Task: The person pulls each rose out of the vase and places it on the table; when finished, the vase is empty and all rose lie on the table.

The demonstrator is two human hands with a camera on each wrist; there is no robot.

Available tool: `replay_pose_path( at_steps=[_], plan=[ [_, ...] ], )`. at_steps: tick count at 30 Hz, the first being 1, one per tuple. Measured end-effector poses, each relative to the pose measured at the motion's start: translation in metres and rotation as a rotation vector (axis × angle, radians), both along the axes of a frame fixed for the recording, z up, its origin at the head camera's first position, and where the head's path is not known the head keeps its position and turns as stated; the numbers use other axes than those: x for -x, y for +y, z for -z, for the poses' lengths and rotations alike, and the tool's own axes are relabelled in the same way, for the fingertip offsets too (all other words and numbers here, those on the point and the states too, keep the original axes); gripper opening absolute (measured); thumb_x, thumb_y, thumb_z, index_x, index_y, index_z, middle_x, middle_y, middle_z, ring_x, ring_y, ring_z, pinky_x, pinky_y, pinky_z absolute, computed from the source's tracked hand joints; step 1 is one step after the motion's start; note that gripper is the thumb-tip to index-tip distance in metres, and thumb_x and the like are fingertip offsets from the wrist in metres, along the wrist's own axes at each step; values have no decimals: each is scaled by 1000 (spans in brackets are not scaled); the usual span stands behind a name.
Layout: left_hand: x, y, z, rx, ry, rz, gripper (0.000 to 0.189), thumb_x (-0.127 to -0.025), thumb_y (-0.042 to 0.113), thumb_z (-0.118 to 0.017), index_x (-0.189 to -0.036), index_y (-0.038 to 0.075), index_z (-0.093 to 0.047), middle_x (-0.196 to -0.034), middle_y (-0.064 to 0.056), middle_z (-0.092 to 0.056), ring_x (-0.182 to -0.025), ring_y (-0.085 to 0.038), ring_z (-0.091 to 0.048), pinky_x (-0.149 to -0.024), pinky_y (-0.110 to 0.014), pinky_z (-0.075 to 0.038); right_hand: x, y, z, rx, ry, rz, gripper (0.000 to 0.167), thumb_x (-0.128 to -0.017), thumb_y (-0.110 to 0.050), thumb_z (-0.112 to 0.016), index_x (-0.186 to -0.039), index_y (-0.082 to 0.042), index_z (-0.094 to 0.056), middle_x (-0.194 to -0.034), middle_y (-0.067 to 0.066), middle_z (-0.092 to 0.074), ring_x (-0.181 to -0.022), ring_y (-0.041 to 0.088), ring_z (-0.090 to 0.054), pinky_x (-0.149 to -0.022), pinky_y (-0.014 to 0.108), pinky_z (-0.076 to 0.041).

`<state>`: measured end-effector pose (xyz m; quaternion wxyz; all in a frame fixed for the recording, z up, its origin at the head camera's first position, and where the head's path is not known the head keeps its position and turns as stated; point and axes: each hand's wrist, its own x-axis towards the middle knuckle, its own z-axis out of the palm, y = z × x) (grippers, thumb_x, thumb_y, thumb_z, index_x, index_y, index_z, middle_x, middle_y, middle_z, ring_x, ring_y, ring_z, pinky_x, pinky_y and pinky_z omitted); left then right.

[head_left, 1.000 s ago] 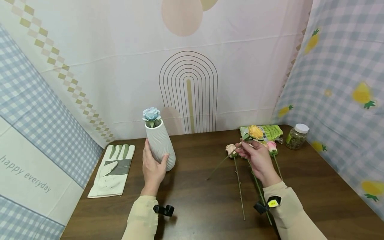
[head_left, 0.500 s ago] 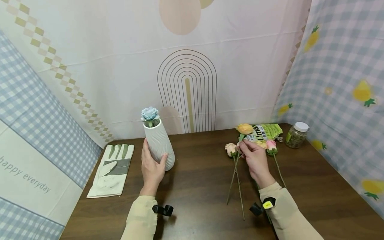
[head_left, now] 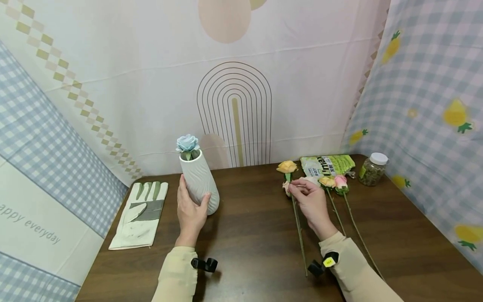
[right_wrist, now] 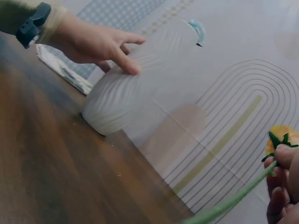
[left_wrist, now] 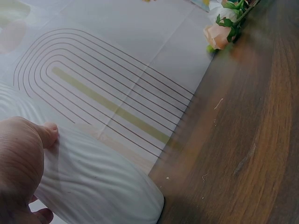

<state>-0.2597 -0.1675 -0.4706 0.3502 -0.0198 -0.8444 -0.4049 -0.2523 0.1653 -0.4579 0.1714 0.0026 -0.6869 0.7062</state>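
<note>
A white ribbed vase (head_left: 201,182) stands at the centre left of the table with a light blue rose (head_left: 187,143) in its mouth. My left hand (head_left: 191,209) holds the vase round its body, thumb on the near right side. Over the right part of the table my right hand (head_left: 311,203) pinches the stem of a yellow rose (head_left: 287,167) just below its bloom. In the right wrist view the green stem (right_wrist: 233,198) slants down from the fingers. A pale pink rose (head_left: 286,188) lies behind that hand, partly hidden.
A yellow-pink rose (head_left: 327,181) and a pink rose (head_left: 341,182) lie right of my right hand. Behind are a green packet (head_left: 332,165) and a lidded jar (head_left: 372,169). A white-and-green work glove (head_left: 139,214) lies at the left. Patterned cloth (head_left: 166,105) hangs around the table (head_left: 245,251).
My right hand has moved left with the yellow rose, whose stem has swung from slanting down-left to hanging almost straight down. The left hand stays on the vase.
</note>
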Motion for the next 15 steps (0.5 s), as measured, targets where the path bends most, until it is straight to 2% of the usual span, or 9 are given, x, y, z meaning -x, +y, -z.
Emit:
replay_pose_path(
  at_steps=[2, 5, 9, 15],
  plan=[
    [0, 0, 0, 1, -1, 0, 96, -81, 22, -77, -154, 13, -16, -148, -19, -34, -136, -32, -33, -106, -53, -29, -1, -4, 2, -28, -29, -40, 27, -87, -9, -71, -108, 7, -66, -98, 11, -71, -79, 5, -65, -67, 18, -50],
    [0, 0, 0, 2, 5, 1, 96, -81, 22, -77, -154, 13, -16, -148, -19, -34, -135, -32, -34, -106, -52, -29, -3, -9, 6, -46, -59, -88, 29, -87, -8, -71, -112, 6, -65, -100, 11, -70, -82, 6, -64, -71, 18, -49],
    [0, 0, 1, 6, 10, 1, 96, -81, 22, -77, -154, 13, -16, -148, -19, -34, -135, -32, -34, -106, -52, -29, -4, -16, 13, -83, -68, -95, 26, -86, -8, -72, -106, 6, -68, -87, 5, -69, -77, 8, -60, -65, 19, -47],
    [0, 0, 1, 6, 20, 7, 96, -81, 22, -77, -154, 12, -16, -148, -19, -34, -135, -32, -34, -106, -53, -29, -1, -21, 27, -198, -115, -75, 21, -87, -10, -71, -103, 3, -72, -92, 9, -69, -77, 11, -56, -63, 21, -45]
  ],
)
